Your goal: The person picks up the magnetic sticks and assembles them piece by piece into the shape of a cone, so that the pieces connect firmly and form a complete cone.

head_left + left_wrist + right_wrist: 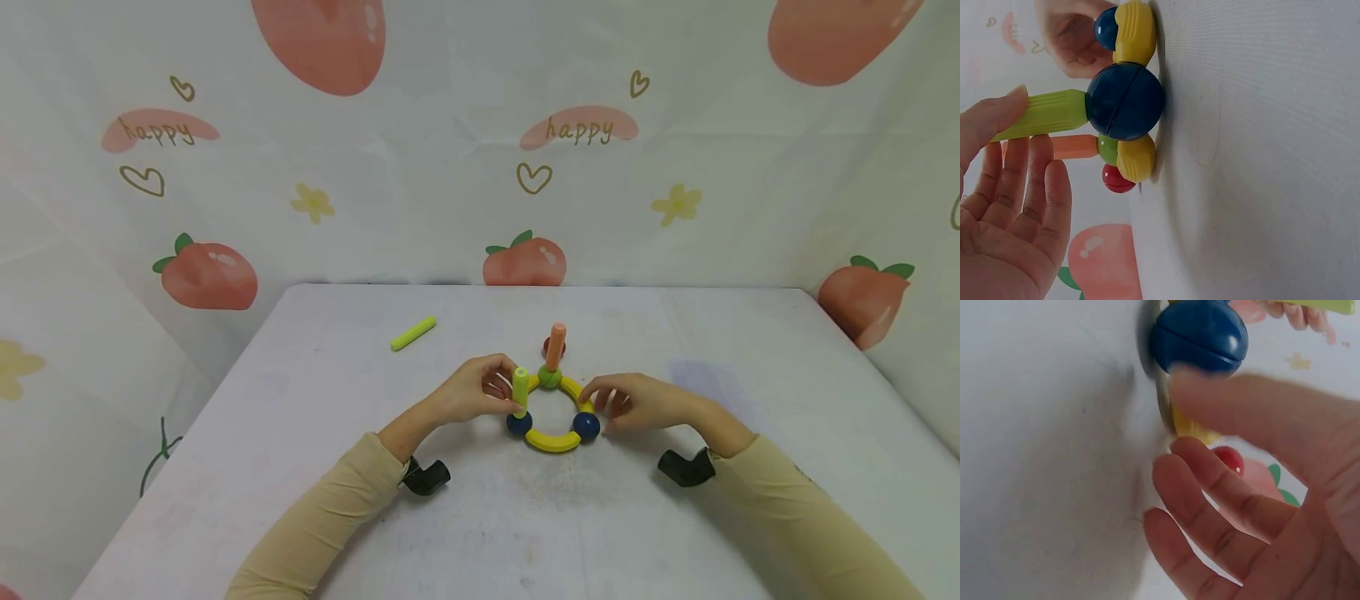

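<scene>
Several yellow curved sticks [552,442] and balls form a ring on the table. My left hand [476,390] pinches a light green rod [1054,112] between thumb and fingers; the rod stands upright on the ring's left blue ball [1125,101]. My right hand [637,402] is beside the right blue ball [587,426], its fingers loosely bent and nothing held between them. Its thumb overlaps that ball in the right wrist view; whether they touch I cannot tell. At the ring's back, a green ball [550,378] bears an upright orange rod [555,350].
A red ball [1230,460] sits just behind the orange rod. Farther back to the left, another light green rod [413,333] lies on the white table [480,542]. Behind the table hangs a printed cloth [435,167].
</scene>
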`<state>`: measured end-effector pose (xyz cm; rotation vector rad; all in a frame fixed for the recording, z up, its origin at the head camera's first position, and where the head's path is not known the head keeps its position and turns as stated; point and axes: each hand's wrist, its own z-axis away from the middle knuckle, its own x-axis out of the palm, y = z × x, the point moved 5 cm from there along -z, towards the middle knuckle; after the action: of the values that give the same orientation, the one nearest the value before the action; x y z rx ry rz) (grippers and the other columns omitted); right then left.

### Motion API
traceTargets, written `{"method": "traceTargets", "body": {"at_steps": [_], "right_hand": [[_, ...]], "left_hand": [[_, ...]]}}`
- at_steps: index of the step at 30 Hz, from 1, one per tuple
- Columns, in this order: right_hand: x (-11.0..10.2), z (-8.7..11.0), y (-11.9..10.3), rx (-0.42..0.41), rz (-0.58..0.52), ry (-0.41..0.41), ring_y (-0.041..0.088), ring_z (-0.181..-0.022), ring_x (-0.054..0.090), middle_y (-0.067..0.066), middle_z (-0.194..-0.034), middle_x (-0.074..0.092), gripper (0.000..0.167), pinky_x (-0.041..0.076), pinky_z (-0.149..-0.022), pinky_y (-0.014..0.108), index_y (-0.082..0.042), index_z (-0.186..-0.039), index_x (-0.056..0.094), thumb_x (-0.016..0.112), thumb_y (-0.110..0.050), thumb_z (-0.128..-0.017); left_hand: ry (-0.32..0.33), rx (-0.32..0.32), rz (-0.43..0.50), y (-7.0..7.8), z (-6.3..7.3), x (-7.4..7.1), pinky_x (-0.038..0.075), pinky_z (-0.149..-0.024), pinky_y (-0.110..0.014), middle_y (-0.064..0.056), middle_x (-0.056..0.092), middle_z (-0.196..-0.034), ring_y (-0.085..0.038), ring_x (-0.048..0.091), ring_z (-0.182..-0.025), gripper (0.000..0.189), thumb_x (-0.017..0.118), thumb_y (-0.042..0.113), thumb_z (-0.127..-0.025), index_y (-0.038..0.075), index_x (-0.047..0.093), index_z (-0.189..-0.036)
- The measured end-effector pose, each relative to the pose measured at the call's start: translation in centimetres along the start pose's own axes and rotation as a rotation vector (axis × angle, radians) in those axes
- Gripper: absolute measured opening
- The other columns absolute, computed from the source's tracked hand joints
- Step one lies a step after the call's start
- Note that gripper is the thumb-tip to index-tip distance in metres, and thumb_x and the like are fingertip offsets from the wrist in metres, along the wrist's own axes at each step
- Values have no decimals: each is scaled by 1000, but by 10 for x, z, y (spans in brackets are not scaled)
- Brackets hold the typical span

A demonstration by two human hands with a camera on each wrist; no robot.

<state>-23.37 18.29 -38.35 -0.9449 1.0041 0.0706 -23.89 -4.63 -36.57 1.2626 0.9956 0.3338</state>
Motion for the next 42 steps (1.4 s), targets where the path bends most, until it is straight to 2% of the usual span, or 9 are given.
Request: {"method": "traceTargets", "body": {"at_steps": [4,9,15,26,35,42], "right_hand": [[-4,-3,-1,-24,33,45,16,-87,58,10,-104,62,35,51,-78,22,-9,-119,56,59,-2,-86],[-4,-7,-4,-75,83,101,18,-88,58,11,-104,61,34,52,-78,23,-6,-121,57,57,-1,-87],[-3,-11,-3,-106,109,81,18,-88,57,11,-103,58,35,51,-78,24,-5,-123,57,57,-1,-89],[-1,-12,0,-59,93,29,15,-89,56,10,-107,57,34,50,-79,23,-7,-124,57,56,-5,-90],[-1,-12,0,-27,49,24,14,-87,53,6,-104,58,26,48,-77,21,-11,-114,62,62,-13,-88],[0,-9,-1,-15,35,36,17,-89,50,4,-101,57,25,48,-77,23,-13,-109,63,67,-22,-85]], "left_hand": [[-6,2,0,1,1,0,53,-79,-21,-18,59,-105,-9,62,-86,34,72,2,-78,-1,55,-107],[-13,1,4,0,0,0,53,-80,-22,-18,59,-105,-10,62,-87,34,72,2,-78,-1,55,-107],[-14,-7,-1,1,0,1,53,-80,-21,-17,59,-105,-10,61,-87,34,72,3,-78,-1,55,-107],[-17,-12,-36,0,1,-1,53,-80,-22,-16,60,-106,-11,61,-86,34,72,6,-78,0,56,-108],[-17,-14,-60,-3,2,-10,53,-80,-22,-13,62,-105,-12,61,-86,36,74,9,-78,4,57,-110],[5,-10,-91,-8,3,-20,52,-81,-23,-17,63,-105,-13,62,-86,36,73,11,-79,3,56,-110]]}}
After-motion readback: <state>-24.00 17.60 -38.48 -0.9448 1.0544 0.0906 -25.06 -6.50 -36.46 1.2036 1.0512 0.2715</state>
